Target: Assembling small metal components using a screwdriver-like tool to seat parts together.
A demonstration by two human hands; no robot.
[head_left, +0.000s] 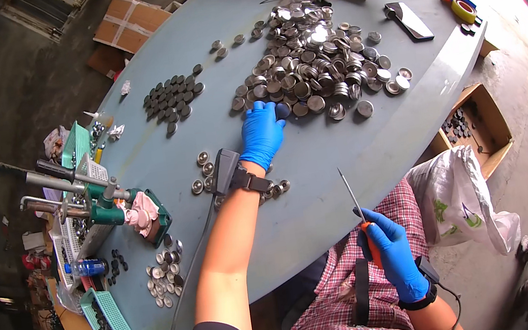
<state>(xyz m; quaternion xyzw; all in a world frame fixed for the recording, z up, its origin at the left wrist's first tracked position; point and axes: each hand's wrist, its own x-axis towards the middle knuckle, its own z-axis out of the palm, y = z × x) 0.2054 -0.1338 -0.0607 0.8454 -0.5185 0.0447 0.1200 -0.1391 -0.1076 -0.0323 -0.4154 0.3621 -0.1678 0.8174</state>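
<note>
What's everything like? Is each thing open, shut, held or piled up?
Left hand: gloved, touching a dark cap
Right hand: gloved, closed around screwdriver
Screwdriver: held, blade tip free
Metal caps: heaped loosely
Box at right: open, dark discs inside
White bag: crumpled
Cardboard box: taped across

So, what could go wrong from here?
The right hand grips an orange-handled tool with its thin shaft bare; it might nick the left hand. That hand, at the pile of metal discs, could scatter loose ones. The wrist cable, passing near another disc cluster, might drag some.
</note>
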